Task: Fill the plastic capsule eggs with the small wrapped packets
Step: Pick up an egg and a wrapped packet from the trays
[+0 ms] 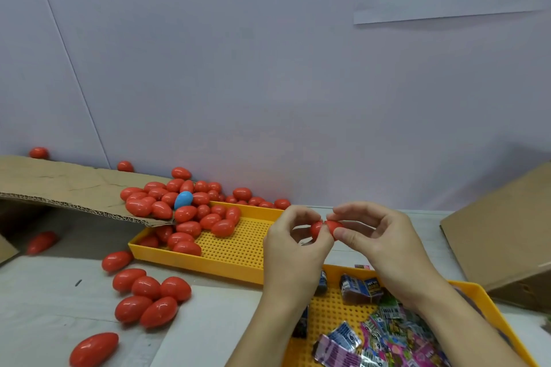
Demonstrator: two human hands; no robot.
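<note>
Left hand (293,243): we pinch the red egg (326,229).
Right hand (377,240): we pinch its right half.
Packets (384,334): near yellow tray (489,304).

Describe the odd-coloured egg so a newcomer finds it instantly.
Start at the far yellow perforated plastic tray. At its back left corner, a heap of glossy red plastic eggs spills off a brown cardboard flap. The single light blue plastic egg sits among them.

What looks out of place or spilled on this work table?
One blue egg lies among the red eggs heaped at the far yellow tray. Many red eggs have spilled off it: a loose group lies on the table, and others lie along the wall.
</note>
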